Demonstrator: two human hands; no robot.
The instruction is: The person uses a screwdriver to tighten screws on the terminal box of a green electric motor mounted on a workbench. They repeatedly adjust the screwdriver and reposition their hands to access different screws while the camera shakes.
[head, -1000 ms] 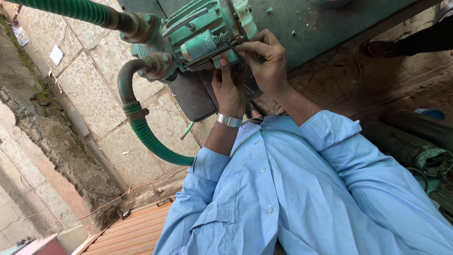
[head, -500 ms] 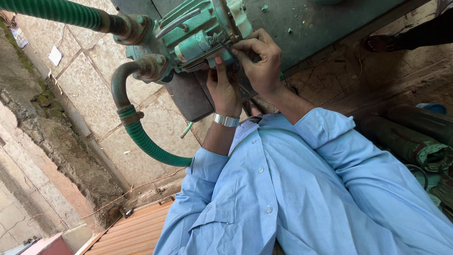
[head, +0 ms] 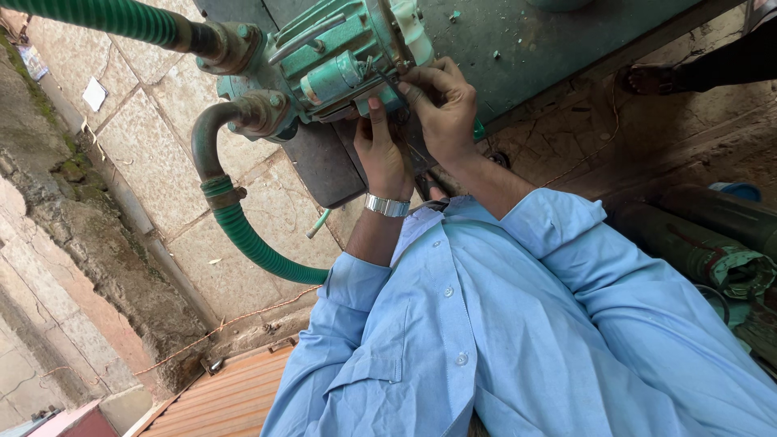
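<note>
Both hands have barely shifted over the last second; they stay pressed to the same spot on the pump while the view has drifted slightly.

Nearest the camera is the light blue shirt [head: 518,340], its sleeves rolled to the forearms. Beyond it the left hand [head: 382,154], with a silver wristwatch [head: 386,205] on the wrist, lies flat against the underside of the green pump [head: 332,61], its fingers [head: 374,113] stretched out and the tip of one pushed up against the casing; it grips nothing. Just beside it the right hand [head: 441,109] has its fingers [head: 417,85] curled and pinched together on a thin dark tool [head: 390,81] whose tip meets the pump's end.

Farther off, a green ribbed hose [head: 251,243] bends down from a pipe elbow [head: 214,137] at the pump's side, and a second green hose [head: 97,14] runs off at the top. Paving slabs [head: 154,154] lie beyond. A bare foot [head: 647,78] of another person stands at the far right.
</note>
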